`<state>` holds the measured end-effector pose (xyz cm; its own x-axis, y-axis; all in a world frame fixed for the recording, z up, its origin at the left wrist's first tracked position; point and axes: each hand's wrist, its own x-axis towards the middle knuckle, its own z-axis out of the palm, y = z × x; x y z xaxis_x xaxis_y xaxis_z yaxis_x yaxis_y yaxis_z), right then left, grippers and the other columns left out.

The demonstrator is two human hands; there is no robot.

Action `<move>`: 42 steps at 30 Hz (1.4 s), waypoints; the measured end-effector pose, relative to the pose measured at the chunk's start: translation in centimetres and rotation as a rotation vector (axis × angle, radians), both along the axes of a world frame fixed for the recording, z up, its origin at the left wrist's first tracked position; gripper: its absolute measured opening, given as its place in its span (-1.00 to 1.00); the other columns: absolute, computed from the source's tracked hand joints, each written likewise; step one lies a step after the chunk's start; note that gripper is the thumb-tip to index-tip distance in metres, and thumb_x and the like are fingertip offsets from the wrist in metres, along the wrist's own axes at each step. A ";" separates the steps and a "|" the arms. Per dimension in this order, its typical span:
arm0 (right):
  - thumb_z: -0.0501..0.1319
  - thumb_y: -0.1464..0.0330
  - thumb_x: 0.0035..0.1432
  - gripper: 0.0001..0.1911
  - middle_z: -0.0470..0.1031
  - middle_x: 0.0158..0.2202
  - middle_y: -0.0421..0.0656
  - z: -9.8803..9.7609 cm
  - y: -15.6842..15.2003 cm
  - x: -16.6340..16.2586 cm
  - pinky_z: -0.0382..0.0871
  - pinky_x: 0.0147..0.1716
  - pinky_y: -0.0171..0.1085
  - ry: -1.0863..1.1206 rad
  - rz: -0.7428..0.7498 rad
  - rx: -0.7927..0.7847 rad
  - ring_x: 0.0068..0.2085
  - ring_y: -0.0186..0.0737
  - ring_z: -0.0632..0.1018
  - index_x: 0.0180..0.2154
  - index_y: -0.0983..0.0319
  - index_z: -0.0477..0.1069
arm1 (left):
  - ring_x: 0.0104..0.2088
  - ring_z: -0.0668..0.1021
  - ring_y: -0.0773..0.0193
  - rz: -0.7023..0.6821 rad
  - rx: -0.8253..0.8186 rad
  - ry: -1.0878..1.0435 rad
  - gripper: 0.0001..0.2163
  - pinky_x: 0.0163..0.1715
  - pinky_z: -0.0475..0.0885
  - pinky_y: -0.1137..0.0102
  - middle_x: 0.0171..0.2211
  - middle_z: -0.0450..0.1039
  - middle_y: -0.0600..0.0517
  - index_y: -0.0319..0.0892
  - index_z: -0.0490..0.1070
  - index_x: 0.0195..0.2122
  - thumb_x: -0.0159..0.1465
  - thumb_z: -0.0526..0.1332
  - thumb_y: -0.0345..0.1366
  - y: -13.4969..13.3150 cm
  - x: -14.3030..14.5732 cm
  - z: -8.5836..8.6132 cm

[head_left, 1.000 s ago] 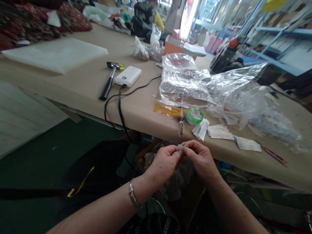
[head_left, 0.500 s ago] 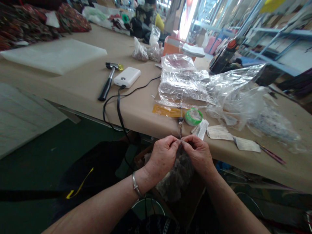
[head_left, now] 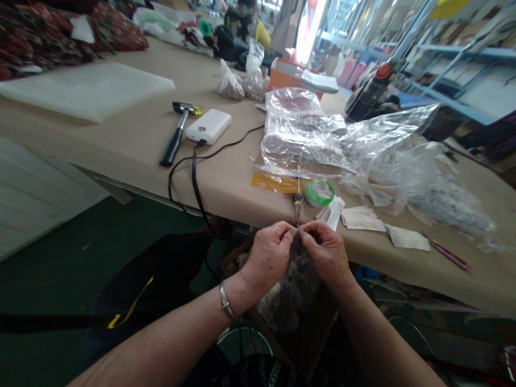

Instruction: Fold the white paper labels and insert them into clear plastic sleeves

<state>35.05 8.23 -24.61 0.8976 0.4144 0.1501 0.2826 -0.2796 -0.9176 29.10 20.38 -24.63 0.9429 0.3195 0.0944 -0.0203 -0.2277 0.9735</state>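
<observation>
Pinching the bag (head_left: 287, 294) with closed grip, left hand (head_left: 268, 257) and right hand (head_left: 327, 253) have risen slightly.

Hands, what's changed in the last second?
The left hand and right hand rose slightly toward the table edge, fingers pinched on the bag top; the pale strip between them no longer shows. Hammer, power bank and tape stayed put.

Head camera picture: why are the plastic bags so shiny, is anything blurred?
Head view: plastic bags catch glare from the bright opening; blue shelves smear at the right edge; left hand and right hand, pinching a small bag, look sharp.
</observation>
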 end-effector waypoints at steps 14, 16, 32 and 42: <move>0.22 0.29 0.09 -0.83 0.52 -0.42 -0.21 0.1 -1.2 -1.0 0.38 -0.42 -0.34 -0.069 0.010 -0.049 -0.42 -0.28 0.51 -0.25 0.21 0.43 | -0.48 0.37 0.37 -0.004 0.026 0.025 -0.78 -0.44 0.24 0.50 -0.53 0.37 0.09 -0.20 0.40 -0.47 0.26 0.05 -0.28 0.2 -0.6 0.3; 0.20 0.30 0.13 -0.88 0.52 -0.44 -0.22 0.8 -2.5 -1.3 0.39 -0.42 -0.35 -0.199 0.026 -0.150 -0.44 -0.29 0.51 -0.28 0.19 0.44 | -0.47 0.41 0.35 -0.014 0.013 0.052 -0.78 -0.43 0.26 0.49 -0.52 0.42 0.08 -0.19 0.44 -0.45 0.26 0.07 -0.26 0.4 -1.0 0.0; 0.14 0.41 0.19 -0.80 0.56 -0.16 -0.20 -0.4 -7.6 3.1 0.10 0.10 0.01 -0.921 -0.094 -0.542 -0.02 -0.11 0.46 -0.16 0.10 0.48 | -0.35 0.49 0.26 -0.027 -0.011 0.154 -0.83 -0.30 0.32 0.43 -0.42 0.52 0.04 -0.16 0.52 -0.39 0.18 0.15 -0.26 -0.6 -1.9 -2.0; 0.22 0.47 0.11 -0.84 0.57 -0.23 -0.20 0.4 -8.4 -1.7 0.23 0.05 -0.01 -0.939 0.144 -0.297 -0.04 -0.13 0.49 -0.26 0.12 0.46 | -0.51 0.46 0.40 -0.267 -1.165 0.375 -0.78 -0.48 0.37 0.48 -0.44 0.43 -0.01 -0.30 0.42 -0.32 0.20 0.19 -0.21 -5.3 0.1 0.9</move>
